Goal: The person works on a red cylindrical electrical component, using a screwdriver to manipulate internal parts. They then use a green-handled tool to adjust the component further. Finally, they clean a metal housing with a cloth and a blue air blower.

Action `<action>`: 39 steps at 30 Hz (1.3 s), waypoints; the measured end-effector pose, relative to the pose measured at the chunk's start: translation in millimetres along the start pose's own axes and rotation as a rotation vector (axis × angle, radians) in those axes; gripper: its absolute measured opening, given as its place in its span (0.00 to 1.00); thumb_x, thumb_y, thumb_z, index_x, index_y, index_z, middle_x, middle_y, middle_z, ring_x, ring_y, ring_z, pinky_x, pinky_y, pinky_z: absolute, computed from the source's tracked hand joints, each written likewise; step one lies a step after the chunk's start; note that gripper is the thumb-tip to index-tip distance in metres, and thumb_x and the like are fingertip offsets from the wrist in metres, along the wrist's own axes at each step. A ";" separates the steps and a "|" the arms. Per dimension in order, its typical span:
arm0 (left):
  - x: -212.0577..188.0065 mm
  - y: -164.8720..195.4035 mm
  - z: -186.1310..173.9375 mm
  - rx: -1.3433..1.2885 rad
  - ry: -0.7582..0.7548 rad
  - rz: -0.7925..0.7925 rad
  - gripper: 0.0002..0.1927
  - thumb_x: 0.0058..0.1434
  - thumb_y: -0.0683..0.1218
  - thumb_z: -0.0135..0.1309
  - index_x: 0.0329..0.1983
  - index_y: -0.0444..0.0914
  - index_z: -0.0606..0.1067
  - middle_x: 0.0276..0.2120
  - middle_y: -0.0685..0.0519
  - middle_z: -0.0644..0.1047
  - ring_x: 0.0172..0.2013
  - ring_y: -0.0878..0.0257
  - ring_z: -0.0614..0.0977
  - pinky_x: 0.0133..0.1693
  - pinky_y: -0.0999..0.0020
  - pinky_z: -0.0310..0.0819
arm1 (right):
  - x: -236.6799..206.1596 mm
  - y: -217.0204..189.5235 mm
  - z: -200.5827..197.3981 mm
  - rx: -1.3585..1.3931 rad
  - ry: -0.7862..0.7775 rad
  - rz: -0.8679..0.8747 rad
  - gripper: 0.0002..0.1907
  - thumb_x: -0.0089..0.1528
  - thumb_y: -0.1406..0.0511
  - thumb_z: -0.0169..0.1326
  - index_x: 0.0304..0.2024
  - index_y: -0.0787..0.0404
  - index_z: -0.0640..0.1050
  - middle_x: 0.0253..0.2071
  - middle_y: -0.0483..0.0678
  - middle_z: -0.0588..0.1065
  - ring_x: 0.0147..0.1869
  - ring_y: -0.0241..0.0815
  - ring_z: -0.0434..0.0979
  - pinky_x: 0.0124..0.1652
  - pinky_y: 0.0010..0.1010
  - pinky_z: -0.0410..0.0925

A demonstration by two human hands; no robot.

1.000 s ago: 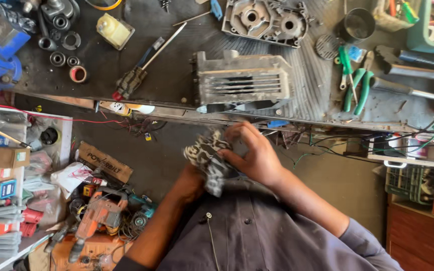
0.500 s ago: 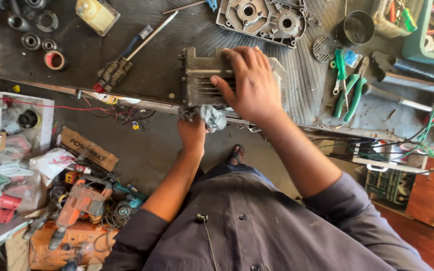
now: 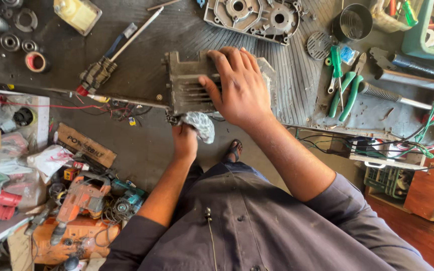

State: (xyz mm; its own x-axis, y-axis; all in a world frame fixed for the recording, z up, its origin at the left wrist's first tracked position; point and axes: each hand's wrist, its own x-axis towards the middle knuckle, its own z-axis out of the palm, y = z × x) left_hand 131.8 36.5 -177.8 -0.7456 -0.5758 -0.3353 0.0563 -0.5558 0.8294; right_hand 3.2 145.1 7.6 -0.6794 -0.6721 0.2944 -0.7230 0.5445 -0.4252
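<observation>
A finned grey metal engine casing (image 3: 189, 83) sits at the near edge of the dark workbench (image 3: 146, 75). My right hand (image 3: 239, 88) lies flat on top of the casing, fingers spread over its fins, pressing on it. My left hand (image 3: 184, 138) is just below the bench edge, closed around a grimy patterned rag (image 3: 199, 124) that touches the casing's lower front side.
A round-holed metal cover plate (image 3: 252, 17) lies behind the casing. Green-handled pliers (image 3: 345, 93), a screwdriver (image 3: 335, 65), a metal cup (image 3: 352, 22), bearings (image 3: 11, 42), a tape roll (image 3: 35, 61) and a long tool (image 3: 119, 47) crowd the bench. Power tools (image 3: 84, 198) lie on the floor at left.
Both hands were bunching the rag in front of me. My right hand then reached up onto the casing, and my left hand brought the rag to the casing's front edge.
</observation>
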 end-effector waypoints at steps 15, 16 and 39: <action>-67.1 37.7 -3.2 1.827 -0.467 0.551 0.12 0.59 0.50 0.57 0.30 0.36 0.76 0.32 0.38 0.78 0.34 0.41 0.81 0.33 0.46 0.76 | -9.6 5.0 -0.9 0.016 0.082 0.007 0.33 0.67 0.45 0.57 0.60 0.64 0.72 0.56 0.57 0.72 0.61 0.62 0.70 0.63 0.49 0.62; -63.0 41.3 2.6 1.827 -0.431 0.522 0.12 0.58 0.50 0.56 0.28 0.37 0.76 0.29 0.40 0.78 0.31 0.42 0.81 0.31 0.47 0.76 | -12.0 6.7 0.0 0.041 0.127 -0.021 0.33 0.66 0.45 0.56 0.60 0.63 0.73 0.56 0.57 0.72 0.61 0.62 0.70 0.64 0.48 0.62; 21.4 -21.6 35.7 1.943 -0.337 0.756 0.18 0.62 0.55 0.56 0.26 0.38 0.77 0.25 0.40 0.78 0.24 0.42 0.81 0.30 0.50 0.77 | -23.8 16.2 29.5 -0.147 0.384 0.156 0.29 0.61 0.42 0.45 0.48 0.56 0.76 0.40 0.44 0.73 0.49 0.41 0.74 0.50 0.26 0.63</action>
State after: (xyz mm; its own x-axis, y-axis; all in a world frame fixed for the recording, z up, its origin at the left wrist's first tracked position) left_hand 90.9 57.6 -186.9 -0.9894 -0.1078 0.0971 -0.0985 0.9905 0.0962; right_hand 11.4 155.1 -31.6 -0.7594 -0.3556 0.5449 -0.5990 0.7091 -0.3720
